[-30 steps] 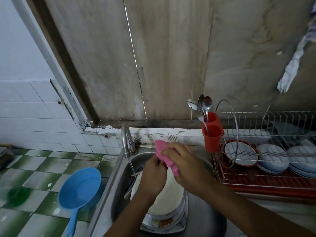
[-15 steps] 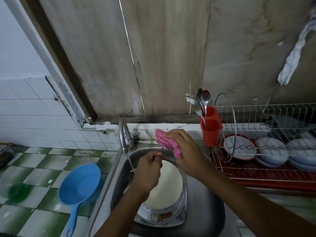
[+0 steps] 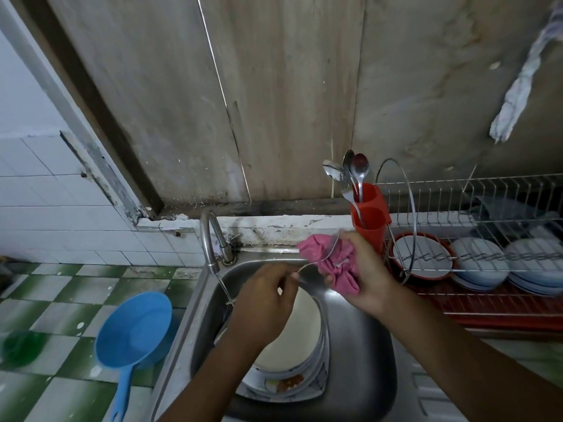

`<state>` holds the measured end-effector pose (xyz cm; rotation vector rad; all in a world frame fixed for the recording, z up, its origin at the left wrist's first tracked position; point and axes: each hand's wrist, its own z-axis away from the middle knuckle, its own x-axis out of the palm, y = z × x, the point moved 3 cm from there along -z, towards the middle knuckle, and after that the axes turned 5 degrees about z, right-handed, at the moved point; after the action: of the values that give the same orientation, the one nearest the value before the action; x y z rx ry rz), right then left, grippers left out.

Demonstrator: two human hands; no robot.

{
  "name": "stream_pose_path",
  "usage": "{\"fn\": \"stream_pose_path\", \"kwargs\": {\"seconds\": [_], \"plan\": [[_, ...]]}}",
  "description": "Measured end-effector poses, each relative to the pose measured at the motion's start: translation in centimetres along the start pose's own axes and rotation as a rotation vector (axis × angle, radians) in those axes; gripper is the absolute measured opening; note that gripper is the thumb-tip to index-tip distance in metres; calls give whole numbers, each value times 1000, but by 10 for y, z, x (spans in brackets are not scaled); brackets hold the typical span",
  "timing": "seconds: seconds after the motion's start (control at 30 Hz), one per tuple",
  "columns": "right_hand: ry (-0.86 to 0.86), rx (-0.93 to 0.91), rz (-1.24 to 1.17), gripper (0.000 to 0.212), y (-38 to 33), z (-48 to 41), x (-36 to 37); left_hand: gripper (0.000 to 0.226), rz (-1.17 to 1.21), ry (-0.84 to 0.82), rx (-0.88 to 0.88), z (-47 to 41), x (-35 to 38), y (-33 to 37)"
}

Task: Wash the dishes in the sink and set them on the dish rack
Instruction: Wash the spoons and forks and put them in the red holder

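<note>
Over the stainless-steel sink (image 3: pixel 365 345) we have both hands up and busy. The left hand (image 3: pixel 265 303) pinches the end of a thin metal utensil (image 3: pixel 308 264) between thumb and fingertips, the other fingers curled under. The utensil arcs up to the right and its far end is bundled in a crumpled pink cloth (image 3: pixel 332 260), so we cannot tell whether it is a fork or a spoon. The right hand (image 3: pixel 368 275) is clamped round that cloth, just beside the left hand and above the back edge of the basin.

Down in the basin, below the hands, we see a stack of dirty plates (image 3: pixel 292 339). A round cream one lies on top, and food scraps show on a lower one at the near side. A curved chrome tap (image 3: pixel 210 239) at the back left corner drops a thin stream of water (image 3: pixel 226 292) into the sink beside the stack, apart from the utensil.

To the right stands the wire dish rack (image 3: pixel 487 190) on its red tray, with white plates (image 3: pixel 478 263) stacked in it. At the rack's left end a red plastic cutlery holder (image 3: pixel 370 214) has metal spoons (image 3: pixel 359 169) standing upright. On the left, a blue plastic dipper (image 3: pixel 134 330) lies on the green-and-white chequered tiled counter (image 3: pixel 61 312), just beside the sink's left rim.
</note>
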<state>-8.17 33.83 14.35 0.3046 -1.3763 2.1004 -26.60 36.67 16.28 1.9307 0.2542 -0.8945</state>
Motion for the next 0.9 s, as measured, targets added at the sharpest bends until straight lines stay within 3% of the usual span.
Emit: {"fn": "stream_pose_path", "kwargs": {"seconds": [0.07, 0.17, 0.27, 0.43, 0.6, 0.7, 0.8, 0.9], "plan": [[-25, 18, -15, 42, -7, 4, -4, 27, -218, 35, 77, -2, 0, -7], [30, 9, 80, 22, -11, 10, -6, 27, -374, 86, 130, -11, 1, -9], [86, -32, 97, 8, -13, 16, -3, 19, -432, 112, 160, -25, 1, -6], [-65, -31, 142, 9, -14, 26, 3, 28, -533, 85, 253, -40, -1, -3], [-9, 23, 25, 11, -2, 24, 2, 32, -506, 148, 322, -46, -8, -1], [-1, -31, -10, 18, 5, 19, 4, 36, -358, 257, 162, -42, -8, 3], [34, -123, -20, 18, 8, 19, 5, 24, 59, 400, -141, -33, -5, 9], [64, -249, 72, 26, 11, 21, 8, 21, 582, 190, -487, -29, 16, 12]]}}
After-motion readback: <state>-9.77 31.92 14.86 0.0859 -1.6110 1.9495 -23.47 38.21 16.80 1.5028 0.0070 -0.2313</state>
